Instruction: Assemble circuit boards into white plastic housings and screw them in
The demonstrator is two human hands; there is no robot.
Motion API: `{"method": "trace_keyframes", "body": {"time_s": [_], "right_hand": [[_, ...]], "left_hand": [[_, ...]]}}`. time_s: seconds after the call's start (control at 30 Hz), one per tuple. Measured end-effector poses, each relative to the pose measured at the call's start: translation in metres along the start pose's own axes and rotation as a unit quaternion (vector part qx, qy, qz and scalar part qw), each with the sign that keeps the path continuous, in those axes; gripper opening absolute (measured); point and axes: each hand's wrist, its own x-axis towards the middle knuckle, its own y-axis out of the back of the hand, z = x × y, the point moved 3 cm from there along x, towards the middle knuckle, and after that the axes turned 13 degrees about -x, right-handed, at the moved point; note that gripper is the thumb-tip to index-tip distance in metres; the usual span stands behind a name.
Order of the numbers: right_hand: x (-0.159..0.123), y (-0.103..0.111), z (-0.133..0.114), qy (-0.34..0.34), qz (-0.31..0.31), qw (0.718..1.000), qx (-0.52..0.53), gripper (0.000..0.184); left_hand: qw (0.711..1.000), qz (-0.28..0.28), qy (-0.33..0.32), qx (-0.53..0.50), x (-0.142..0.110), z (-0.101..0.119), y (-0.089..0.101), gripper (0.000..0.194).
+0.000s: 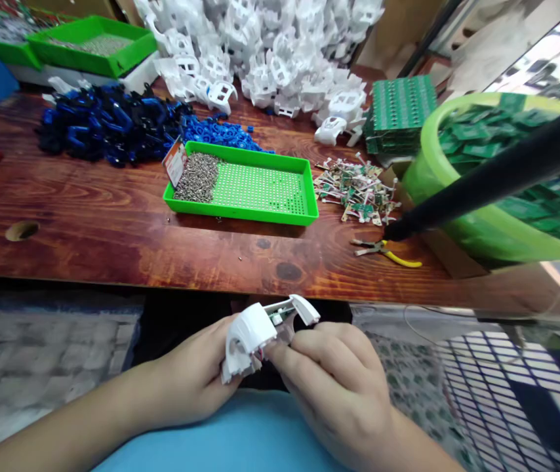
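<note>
Above my lap, in front of the table edge, a white plastic housing (255,331) is held between my hands. My left hand (201,367) wraps around its left side, fingers partly hidden behind it. A small green circuit board (279,317) shows inside the housing's opening, with a bit of red wire near the lower edge. My right hand (336,373) is closed at the housing's right side, thumb and fingers pressed together against its opening. Whatever is pinched there, perhaps a wire or the housing's edge, is too hidden to make out.
On the wooden table (88,229) stands a green tray (260,187) of screws. Behind it lie blue parts (113,124) and piled white housings (280,65). To the right are wired boards (359,190), pliers (400,260), stacked green boards (402,108) and a large tub (427,151) under a black pole (496,167).
</note>
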Motion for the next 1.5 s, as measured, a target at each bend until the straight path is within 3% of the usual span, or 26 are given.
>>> {"method": "trace_keyframes", "body": {"time_s": [0.1,0.17,0.27,0.33,0.4,0.73,0.87,1.0,1.13,1.33,1.5], "right_hand": [[0.0,0.006,-0.002,-0.053,0.054,0.994,-0.074,0.01],[0.002,0.01,0.001,-0.09,0.092,0.985,-0.115,0.022],[0.008,0.009,0.004,-0.061,0.021,0.991,-0.116,0.034],[0.011,0.006,0.006,-0.019,-0.051,0.995,-0.082,0.029],[0.01,0.005,0.008,-0.011,-0.075,0.996,-0.055,0.022],[0.005,-0.004,0.007,-0.077,-0.096,0.992,-0.024,0.017],[0.001,-0.016,0.016,-0.121,-0.148,0.981,0.033,0.009],[-0.003,-0.019,0.024,-0.138,-0.199,0.964,0.11,0.033],[-0.006,-0.01,0.027,-0.138,-0.228,0.953,0.145,0.049],[-0.009,-0.001,0.024,-0.141,-0.237,0.93,0.242,0.055],[-0.007,-0.003,0.022,-0.148,-0.226,0.927,0.261,0.052]], "left_hand": [[0.999,-0.019,0.004,0.027,-0.004,-0.001,0.001,0.046],[0.999,-0.027,0.003,0.047,-0.006,0.0,0.002,0.056],[0.997,-0.034,-0.01,0.071,-0.005,0.004,0.004,0.063],[0.995,-0.045,-0.01,0.084,-0.003,0.007,0.005,0.062],[0.993,-0.062,-0.004,0.096,-0.003,0.008,0.004,0.06],[0.99,-0.084,0.005,0.111,-0.006,0.003,0.004,0.059],[0.992,-0.092,0.044,0.071,-0.002,-0.001,0.002,0.05],[0.991,-0.097,0.093,-0.022,0.001,-0.003,-0.001,0.041],[0.992,-0.092,0.087,-0.03,0.004,-0.002,-0.002,0.034],[0.991,-0.099,0.075,-0.044,0.004,-0.005,-0.004,0.045],[0.993,-0.087,0.067,-0.036,0.002,-0.006,-0.005,0.049]]}}
